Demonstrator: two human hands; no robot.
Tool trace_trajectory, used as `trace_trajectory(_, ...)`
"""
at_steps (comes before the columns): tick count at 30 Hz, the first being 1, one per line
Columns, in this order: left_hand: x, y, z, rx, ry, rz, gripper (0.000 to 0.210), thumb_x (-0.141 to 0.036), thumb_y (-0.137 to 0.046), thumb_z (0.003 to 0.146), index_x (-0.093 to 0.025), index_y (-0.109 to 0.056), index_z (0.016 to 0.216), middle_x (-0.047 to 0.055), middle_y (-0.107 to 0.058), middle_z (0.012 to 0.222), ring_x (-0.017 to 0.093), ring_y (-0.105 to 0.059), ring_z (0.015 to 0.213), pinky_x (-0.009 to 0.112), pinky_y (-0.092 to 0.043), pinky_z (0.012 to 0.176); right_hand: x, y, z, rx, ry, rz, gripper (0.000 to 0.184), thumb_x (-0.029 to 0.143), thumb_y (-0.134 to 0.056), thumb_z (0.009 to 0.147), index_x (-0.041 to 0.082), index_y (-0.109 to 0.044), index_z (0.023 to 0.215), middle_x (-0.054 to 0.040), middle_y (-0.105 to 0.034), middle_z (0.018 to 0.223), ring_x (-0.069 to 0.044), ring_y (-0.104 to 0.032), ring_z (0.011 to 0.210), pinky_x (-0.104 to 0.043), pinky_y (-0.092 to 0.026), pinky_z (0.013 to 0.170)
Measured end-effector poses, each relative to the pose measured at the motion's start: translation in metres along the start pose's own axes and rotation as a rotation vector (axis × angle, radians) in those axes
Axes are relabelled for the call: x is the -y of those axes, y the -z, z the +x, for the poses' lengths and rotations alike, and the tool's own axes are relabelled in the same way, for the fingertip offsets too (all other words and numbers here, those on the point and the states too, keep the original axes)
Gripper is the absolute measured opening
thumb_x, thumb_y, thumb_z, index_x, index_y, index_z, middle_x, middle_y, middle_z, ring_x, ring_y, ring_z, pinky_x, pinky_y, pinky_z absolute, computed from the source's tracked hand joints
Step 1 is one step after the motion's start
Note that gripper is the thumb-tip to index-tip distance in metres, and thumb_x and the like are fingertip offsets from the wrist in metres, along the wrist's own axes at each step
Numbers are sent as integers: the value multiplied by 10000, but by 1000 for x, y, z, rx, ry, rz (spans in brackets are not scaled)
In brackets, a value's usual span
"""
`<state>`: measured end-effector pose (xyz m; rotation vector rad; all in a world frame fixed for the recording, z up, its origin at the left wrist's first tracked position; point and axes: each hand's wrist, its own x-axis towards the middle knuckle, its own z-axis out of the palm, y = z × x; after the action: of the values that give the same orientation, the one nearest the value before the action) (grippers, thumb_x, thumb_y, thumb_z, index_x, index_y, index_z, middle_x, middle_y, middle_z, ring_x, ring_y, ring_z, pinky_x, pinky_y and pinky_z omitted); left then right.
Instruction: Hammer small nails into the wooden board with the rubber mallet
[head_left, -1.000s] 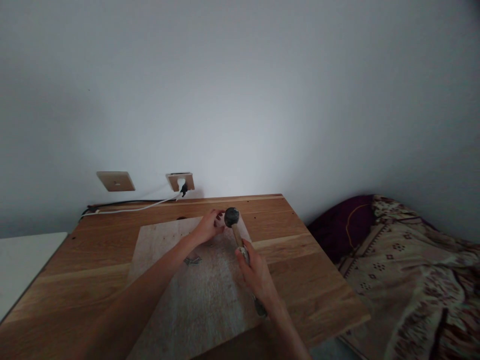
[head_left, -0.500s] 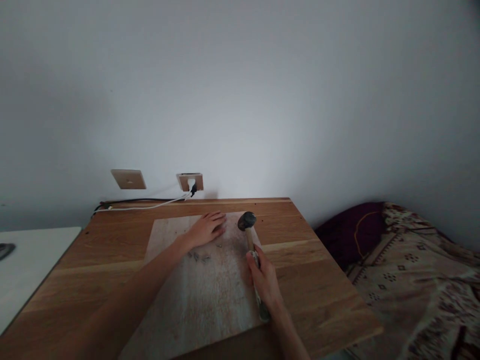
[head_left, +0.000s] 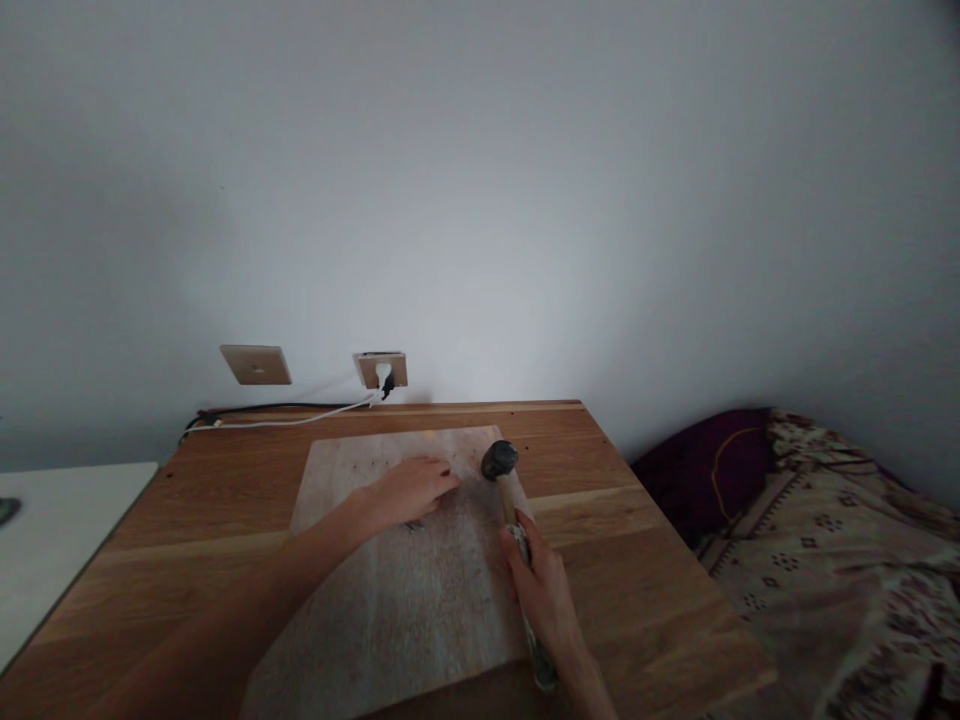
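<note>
- Hammer (head_left: 508, 498): dark rounded head, bare wood neck, pale worn grip; head up & away from person, over far R part of board, contact w/ board unclear.
- Whitish board (head_left: 442, 620): scuffed, streaky, flat on wood tabletop (head_left: 630, 560); dark specks in row nr far edge, too tiny to ID.
- Small metal pcs (head_left: 414, 525): on board, just below L hand, partly hidden.
- Edges: tabletop strip shows R of board; far edge nr wall, w/ cables (head_left: 285, 422) at far L; patterned bedding (head_left: 810, 570) beyond R edge.
- R hand (head_left: 544, 585): fingers wrapped round grip.
- L hand (head_left: 416, 487): low over board, palm down, fingers bent, close together; can't tell if pinching anything.
</note>
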<state>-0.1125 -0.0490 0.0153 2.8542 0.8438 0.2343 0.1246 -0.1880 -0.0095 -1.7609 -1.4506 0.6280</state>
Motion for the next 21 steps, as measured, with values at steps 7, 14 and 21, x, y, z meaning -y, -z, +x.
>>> trace_trajectory(7,27,-6,29,-289,231,-455,169,-67,-620,815,-191,-691,906,25,-716,891,178,-671,804,269,-494,750,-4,-3,0,52,-32,40,583,547,-455,1010,145,-680,1368,-128,-781,1019,-289,-750,973,-358,-573,891)
trace_trajectory(14,37,-27,49,-432,377,-610,120,-110,-657,833,-190,-724,891,17,-745,825,174,-672,758,279,-505,750,-3,-4,0,49,-19,55,518,526,-463,1022,193,-689,1348,-61,-745,838,-247,-731,826,-307,-572,735)
trace_trajectory(21,37,-37,45,-380,322,-552,117,-151,-672,857,-188,-750,936,52,-750,925,194,-688,819,307,-520,797,1,-3,-2,46,-57,53,568,581,-461,1011,179,-703,1331,-45,-709,743,-246,-718,741,-300,-565,668)
